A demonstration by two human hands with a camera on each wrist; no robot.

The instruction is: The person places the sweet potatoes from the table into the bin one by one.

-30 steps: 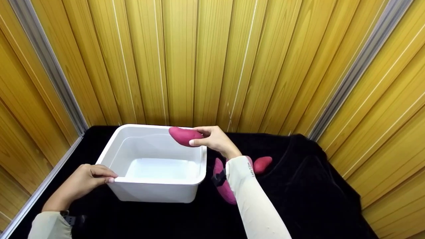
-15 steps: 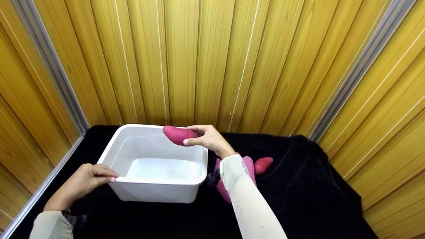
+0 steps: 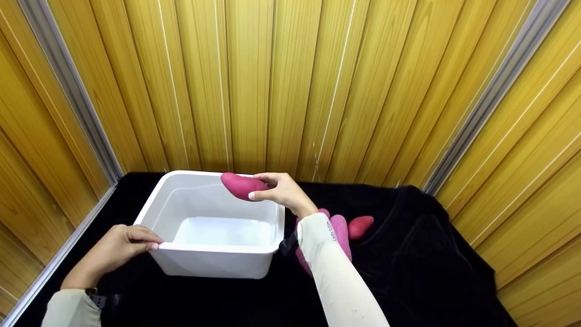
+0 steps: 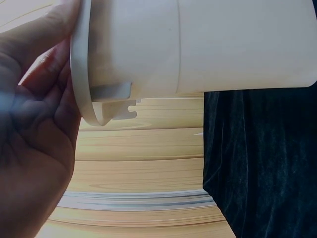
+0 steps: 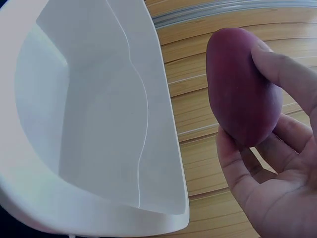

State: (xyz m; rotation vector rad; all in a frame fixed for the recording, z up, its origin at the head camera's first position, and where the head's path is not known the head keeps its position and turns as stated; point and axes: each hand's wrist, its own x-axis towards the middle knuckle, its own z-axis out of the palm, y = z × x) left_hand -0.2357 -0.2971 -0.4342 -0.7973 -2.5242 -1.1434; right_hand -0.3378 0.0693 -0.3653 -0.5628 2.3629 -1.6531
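Observation:
My right hand holds a smooth purplish-red sweet potato between thumb and fingers, over the right back part of a white plastic bin. In the right wrist view the sweet potato hangs apart from the bin wall. At the near left corner, my left hand pinches the bin's rim. From the left wrist view, the left hand lies against the rim, its fingertips partly cut off. The bin's visible floor is bare.
Right of the bin, several pink elongated pieces lie partly behind my right forearm. A smaller red piece lies beside them. Black cloth covers the table. Yellow wood-patterned walls stand close behind and at both sides.
My right hand has shifted slightly left with the sweet potato, further over the bin, and is almost still over the last half second. My left hand keeps its hold on the rim.

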